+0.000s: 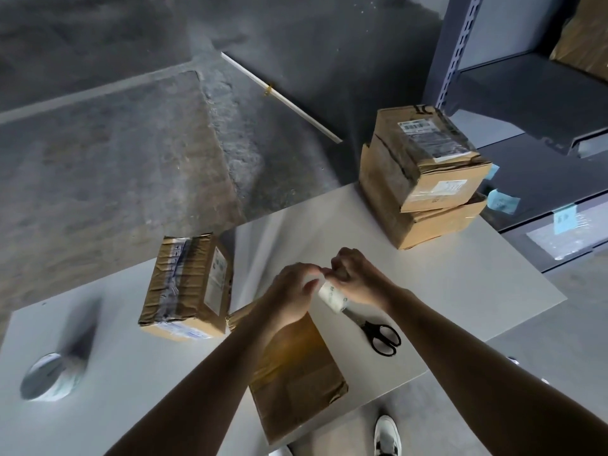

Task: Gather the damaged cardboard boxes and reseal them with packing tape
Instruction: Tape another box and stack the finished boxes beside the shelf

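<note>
1. Flat brown cardboard box (296, 366), lower centre on the white table (460, 274): shut, contents hidden. Both forearms cross over it.
2. Crumpled, taped brown box (187, 287), left of centre: closed.
3. Stack of dented brown boxes (424, 182), upper right of the table: closed.
4. We note the white tape roll (332, 296) held above the flat box. The left hand (292, 291) curls round it and the right hand (355, 274) pinches its upper edge.
5. Black scissors (381, 337) lie just right of the flat box. A blurred second roll (49, 376) sits lower left, and grey metal shelving (460, 44) stands upper right.
</note>
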`<action>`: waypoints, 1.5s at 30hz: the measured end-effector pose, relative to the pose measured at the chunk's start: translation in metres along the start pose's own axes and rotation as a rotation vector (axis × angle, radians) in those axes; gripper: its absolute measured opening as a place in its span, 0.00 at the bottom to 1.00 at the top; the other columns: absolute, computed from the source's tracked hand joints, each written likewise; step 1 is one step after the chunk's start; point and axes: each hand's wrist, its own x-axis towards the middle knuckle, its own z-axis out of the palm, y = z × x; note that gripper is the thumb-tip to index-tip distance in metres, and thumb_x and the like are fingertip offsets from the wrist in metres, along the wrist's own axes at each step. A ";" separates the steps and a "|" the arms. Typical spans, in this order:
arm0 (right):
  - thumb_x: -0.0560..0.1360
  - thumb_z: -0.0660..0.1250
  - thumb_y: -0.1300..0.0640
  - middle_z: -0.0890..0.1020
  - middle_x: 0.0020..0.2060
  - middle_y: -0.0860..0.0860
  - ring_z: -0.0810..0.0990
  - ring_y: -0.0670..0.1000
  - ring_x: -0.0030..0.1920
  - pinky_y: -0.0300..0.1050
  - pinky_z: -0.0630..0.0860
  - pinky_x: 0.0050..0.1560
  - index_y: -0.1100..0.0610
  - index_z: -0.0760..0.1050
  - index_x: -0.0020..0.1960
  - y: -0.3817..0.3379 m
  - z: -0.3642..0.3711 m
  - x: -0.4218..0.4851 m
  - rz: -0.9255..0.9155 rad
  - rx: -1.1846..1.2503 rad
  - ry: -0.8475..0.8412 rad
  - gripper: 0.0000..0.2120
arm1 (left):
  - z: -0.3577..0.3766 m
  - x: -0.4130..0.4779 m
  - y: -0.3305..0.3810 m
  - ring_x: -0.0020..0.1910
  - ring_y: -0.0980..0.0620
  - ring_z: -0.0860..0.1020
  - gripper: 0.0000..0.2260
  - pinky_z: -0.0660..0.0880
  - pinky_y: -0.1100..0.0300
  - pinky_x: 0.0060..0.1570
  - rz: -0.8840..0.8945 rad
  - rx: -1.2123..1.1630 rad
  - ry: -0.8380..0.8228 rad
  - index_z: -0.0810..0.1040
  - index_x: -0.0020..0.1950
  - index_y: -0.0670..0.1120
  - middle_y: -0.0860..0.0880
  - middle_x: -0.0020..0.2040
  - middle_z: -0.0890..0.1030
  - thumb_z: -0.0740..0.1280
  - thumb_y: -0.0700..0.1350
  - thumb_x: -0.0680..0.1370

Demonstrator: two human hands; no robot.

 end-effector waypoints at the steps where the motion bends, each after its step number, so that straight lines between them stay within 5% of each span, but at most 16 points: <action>1: 0.80 0.61 0.49 0.70 0.38 0.48 0.74 0.49 0.41 0.43 0.68 0.39 0.52 0.70 0.37 0.000 -0.003 -0.001 -0.003 -0.013 -0.014 0.14 | -0.004 0.006 0.001 0.67 0.52 0.73 0.13 0.73 0.57 0.64 -0.017 -0.065 -0.078 0.75 0.67 0.50 0.51 0.67 0.77 0.63 0.46 0.83; 6: 0.84 0.54 0.53 0.76 0.42 0.54 0.74 0.51 0.50 0.44 0.67 0.47 0.62 0.78 0.47 0.009 -0.007 -0.003 -0.160 -0.176 -0.025 0.18 | -0.007 0.031 0.002 0.56 0.54 0.80 0.09 0.77 0.63 0.51 0.039 -0.056 -0.307 0.80 0.59 0.46 0.48 0.58 0.82 0.68 0.47 0.80; 9: 0.83 0.49 0.52 0.78 0.40 0.58 0.75 0.55 0.45 0.45 0.66 0.45 0.64 0.78 0.49 0.008 -0.008 -0.007 -0.155 -0.096 0.019 0.23 | -0.005 0.038 -0.001 0.51 0.58 0.80 0.08 0.77 0.65 0.47 0.067 -0.042 -0.357 0.81 0.57 0.48 0.50 0.54 0.83 0.68 0.47 0.80; 11: 0.83 0.52 0.53 0.77 0.37 0.57 0.75 0.55 0.40 0.47 0.69 0.41 0.63 0.76 0.47 0.011 -0.009 -0.012 -0.148 -0.031 0.060 0.19 | -0.004 0.042 -0.002 0.49 0.60 0.80 0.06 0.76 0.65 0.45 0.062 -0.049 -0.382 0.81 0.55 0.50 0.54 0.50 0.83 0.68 0.47 0.80; 14: 0.83 0.59 0.52 0.77 0.44 0.52 0.77 0.52 0.46 0.47 0.74 0.47 0.59 0.73 0.50 0.018 -0.011 -0.020 -0.104 0.190 0.168 0.11 | -0.004 0.046 -0.003 0.46 0.64 0.79 0.07 0.74 0.67 0.44 0.025 -0.064 -0.362 0.83 0.56 0.50 0.58 0.46 0.82 0.69 0.48 0.79; 18: 0.84 0.58 0.53 0.80 0.52 0.54 0.80 0.53 0.53 0.47 0.78 0.51 0.61 0.71 0.59 0.029 -0.012 -0.030 0.016 0.260 0.249 0.11 | -0.006 0.045 -0.010 0.48 0.62 0.79 0.10 0.74 0.66 0.45 -0.044 -0.132 -0.272 0.83 0.59 0.48 0.57 0.51 0.82 0.69 0.48 0.79; 22: 0.82 0.63 0.57 0.83 0.53 0.55 0.81 0.49 0.50 0.36 0.78 0.48 0.60 0.72 0.59 0.042 -0.002 -0.050 0.091 0.156 0.205 0.09 | -0.010 0.043 -0.022 0.53 0.53 0.82 0.11 0.78 0.51 0.58 -0.123 -0.264 -0.205 0.84 0.59 0.47 0.50 0.55 0.85 0.72 0.47 0.77; 28: 0.79 0.67 0.53 0.80 0.53 0.50 0.79 0.52 0.51 0.50 0.80 0.53 0.52 0.72 0.61 0.045 0.024 -0.078 0.306 0.062 -0.026 0.12 | -0.003 0.036 -0.024 0.51 0.55 0.80 0.16 0.81 0.58 0.53 -0.134 -0.332 -0.149 0.80 0.64 0.43 0.48 0.59 0.82 0.71 0.46 0.78; 35: 0.80 0.65 0.58 0.75 0.59 0.53 0.74 0.54 0.60 0.46 0.75 0.57 0.56 0.71 0.66 0.053 0.043 -0.107 0.318 -0.090 -0.067 0.15 | 0.003 0.035 -0.025 0.58 0.51 0.81 0.18 0.79 0.63 0.53 -0.106 -0.327 -0.108 0.79 0.66 0.42 0.48 0.60 0.82 0.72 0.45 0.78; 38: 0.80 0.64 0.60 0.74 0.59 0.54 0.73 0.54 0.59 0.47 0.76 0.56 0.57 0.70 0.67 0.053 0.051 -0.110 0.290 -0.178 -0.034 0.16 | 0.004 0.034 -0.024 0.56 0.54 0.81 0.17 0.76 0.70 0.47 -0.098 -0.333 -0.091 0.79 0.66 0.42 0.49 0.59 0.82 0.71 0.44 0.78; 45: 0.81 0.62 0.61 0.75 0.57 0.56 0.74 0.55 0.56 0.46 0.75 0.52 0.60 0.70 0.67 0.053 0.055 -0.104 0.226 -0.334 -0.044 0.14 | 0.003 0.033 -0.020 0.48 0.64 0.78 0.16 0.76 0.69 0.49 -0.104 -0.322 -0.094 0.79 0.66 0.43 0.51 0.58 0.82 0.69 0.45 0.79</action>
